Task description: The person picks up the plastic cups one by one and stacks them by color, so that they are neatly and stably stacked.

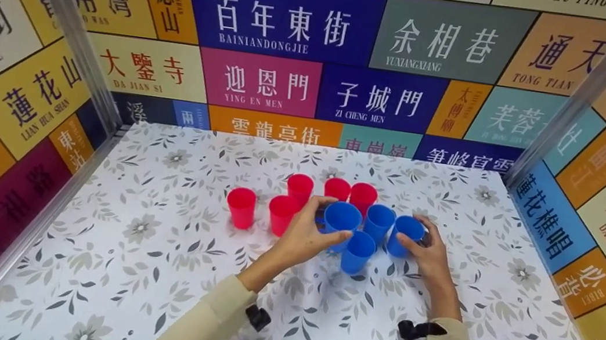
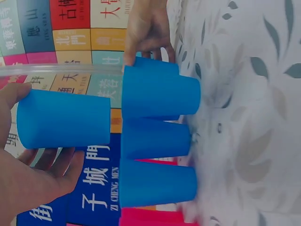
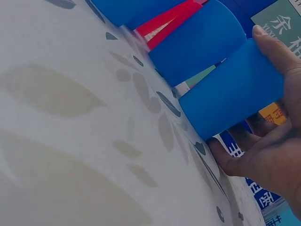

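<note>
My left hand (image 1: 309,235) grips a blue cup (image 2: 63,120), raised above the level of the other cups in the left wrist view. The thumb and fingers are curled round its upper wall. My right hand (image 1: 434,260) holds the rightmost blue cup (image 3: 235,89) at the side, thumb near the rim and fingers round the far wall; this cup stands on the table. Between the hands stand another blue cup (image 1: 378,221) and a nearer blue cup (image 1: 357,254), mouths up. One more blue cup (image 2: 157,183) shows below the raised one, mostly hidden in the head view.
Several red cups stand upright behind and left of the blue ones, including a far-left red cup (image 1: 241,208) and a red cup (image 1: 280,217) close by my left hand. The table (image 1: 136,282) has a floral cover. Printed panels (image 1: 276,20) wall the back and sides.
</note>
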`<state>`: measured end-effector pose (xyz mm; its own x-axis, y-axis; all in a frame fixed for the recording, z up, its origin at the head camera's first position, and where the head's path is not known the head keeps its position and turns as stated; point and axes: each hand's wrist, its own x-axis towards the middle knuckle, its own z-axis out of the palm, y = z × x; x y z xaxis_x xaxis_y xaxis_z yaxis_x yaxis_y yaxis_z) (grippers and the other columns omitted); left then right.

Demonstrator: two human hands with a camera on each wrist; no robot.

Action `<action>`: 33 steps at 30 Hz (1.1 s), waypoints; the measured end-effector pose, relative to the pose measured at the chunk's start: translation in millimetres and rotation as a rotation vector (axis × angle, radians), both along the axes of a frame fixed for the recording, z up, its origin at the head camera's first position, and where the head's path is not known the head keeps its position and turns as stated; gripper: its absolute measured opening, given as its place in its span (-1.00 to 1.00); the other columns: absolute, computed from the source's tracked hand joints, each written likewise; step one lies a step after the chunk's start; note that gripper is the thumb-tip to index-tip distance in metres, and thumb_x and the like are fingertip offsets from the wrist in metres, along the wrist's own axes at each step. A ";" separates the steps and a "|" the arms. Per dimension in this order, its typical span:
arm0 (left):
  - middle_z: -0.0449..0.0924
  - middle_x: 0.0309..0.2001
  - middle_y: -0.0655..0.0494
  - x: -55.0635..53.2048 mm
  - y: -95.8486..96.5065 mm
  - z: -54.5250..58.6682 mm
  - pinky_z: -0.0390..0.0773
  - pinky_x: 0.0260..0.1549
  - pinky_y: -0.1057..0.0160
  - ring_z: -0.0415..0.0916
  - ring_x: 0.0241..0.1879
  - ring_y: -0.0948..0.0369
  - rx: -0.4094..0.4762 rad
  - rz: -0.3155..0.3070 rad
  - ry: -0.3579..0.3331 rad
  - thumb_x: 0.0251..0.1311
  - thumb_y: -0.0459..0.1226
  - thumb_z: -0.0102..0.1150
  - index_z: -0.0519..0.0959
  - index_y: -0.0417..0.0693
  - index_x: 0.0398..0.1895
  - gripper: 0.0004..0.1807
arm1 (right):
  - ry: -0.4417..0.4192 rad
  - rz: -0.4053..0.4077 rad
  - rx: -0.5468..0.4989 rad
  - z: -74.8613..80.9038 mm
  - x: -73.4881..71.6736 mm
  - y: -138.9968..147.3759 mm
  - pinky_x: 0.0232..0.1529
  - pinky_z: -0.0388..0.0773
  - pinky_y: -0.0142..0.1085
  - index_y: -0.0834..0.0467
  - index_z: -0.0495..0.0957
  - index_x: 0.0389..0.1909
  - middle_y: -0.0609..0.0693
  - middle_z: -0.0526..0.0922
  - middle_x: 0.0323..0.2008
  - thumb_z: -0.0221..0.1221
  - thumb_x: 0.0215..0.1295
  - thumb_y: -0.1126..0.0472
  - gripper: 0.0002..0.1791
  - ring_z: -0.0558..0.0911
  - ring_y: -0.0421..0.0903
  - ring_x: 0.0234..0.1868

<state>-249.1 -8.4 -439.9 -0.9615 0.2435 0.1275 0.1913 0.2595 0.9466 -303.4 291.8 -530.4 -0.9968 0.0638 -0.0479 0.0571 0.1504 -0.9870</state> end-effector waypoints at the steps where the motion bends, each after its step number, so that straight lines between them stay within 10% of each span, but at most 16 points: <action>1: 0.49 0.25 0.03 -1.4 2.9 2.9 0.57 0.21 0.09 0.44 0.26 0.11 -0.014 -0.005 0.002 0.12 0.01 0.42 0.32 0.07 0.33 -0.26 | -0.003 0.000 -0.001 0.2 0.3 -0.2 0.55 0.16 -0.08 0.02 0.14 0.52 0.17 0.26 0.49 0.35 0.28 0.11 -0.14 0.25 0.05 0.52; 13: 0.46 0.29 0.04 -20.0 38.8 28.2 0.55 0.23 0.13 0.45 0.26 0.13 -0.091 -0.065 0.033 0.12 0.06 0.41 0.31 0.08 0.37 -0.21 | -0.009 -0.007 -0.008 1.1 -0.3 -1.6 0.57 0.10 -0.03 0.03 0.14 0.54 0.16 0.21 0.53 0.35 0.28 0.11 -0.13 0.21 0.10 0.55; 33: 0.47 0.30 0.04 -49.0 98.1 38.0 0.53 0.26 0.17 0.47 0.27 0.14 -0.027 -0.020 0.054 0.14 0.01 0.41 0.33 0.02 0.38 -0.23 | 0.007 0.026 0.037 -1.5 -0.5 1.9 0.52 0.19 0.04 0.02 0.14 0.53 0.17 0.20 0.54 0.33 0.30 0.05 -0.15 0.23 0.16 0.54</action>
